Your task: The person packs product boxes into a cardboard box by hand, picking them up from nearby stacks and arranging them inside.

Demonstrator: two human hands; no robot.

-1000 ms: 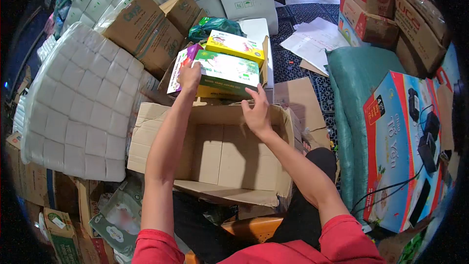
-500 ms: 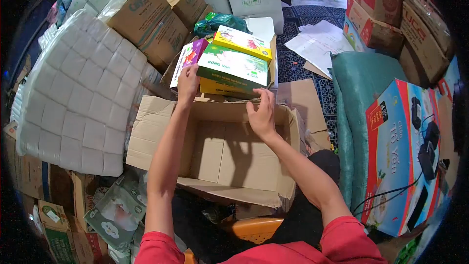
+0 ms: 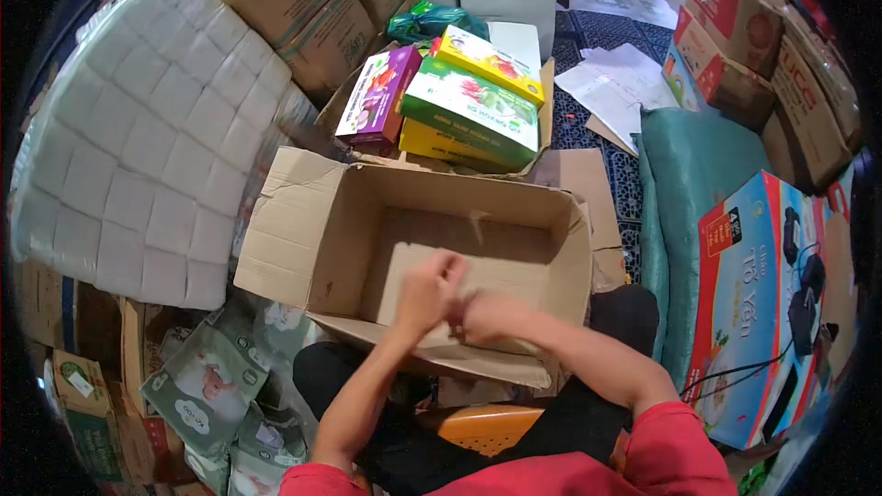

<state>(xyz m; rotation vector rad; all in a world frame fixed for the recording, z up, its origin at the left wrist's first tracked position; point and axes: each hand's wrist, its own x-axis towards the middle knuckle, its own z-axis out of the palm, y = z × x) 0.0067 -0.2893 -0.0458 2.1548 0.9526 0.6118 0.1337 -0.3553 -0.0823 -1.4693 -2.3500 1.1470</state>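
Note:
An open cardboard box [image 3: 560,248] stands between my knees, its side flap [image 3: 287,225] folded outward to the left. Bare cardboard shows inside it. Over its near half, my left hand [image 3: 427,294] is raised with fingers that look curled, smeared by motion. Close beside it on the right, my right hand [image 3: 491,317] is more blurred, and its fingers cannot be made out. Whether either hand holds anything is not visible. Just behind the box, a second carton holds a purple box [image 3: 378,96], a green box [image 3: 473,110] and a yellow box [image 3: 491,64].
A plastic-wrapped pack of white rolls or tissues [image 3: 138,147] leans at left. Green-grey packs [image 3: 207,386] lie below it. On the right are a green sack [image 3: 703,174] and a blue-red carton [image 3: 749,303] with black adapters and cables. Papers [image 3: 616,83] lie on the patterned floor.
Both hands have drawn back from the colourful boxes and come close together over the near half of the open box. The view has shifted slightly.

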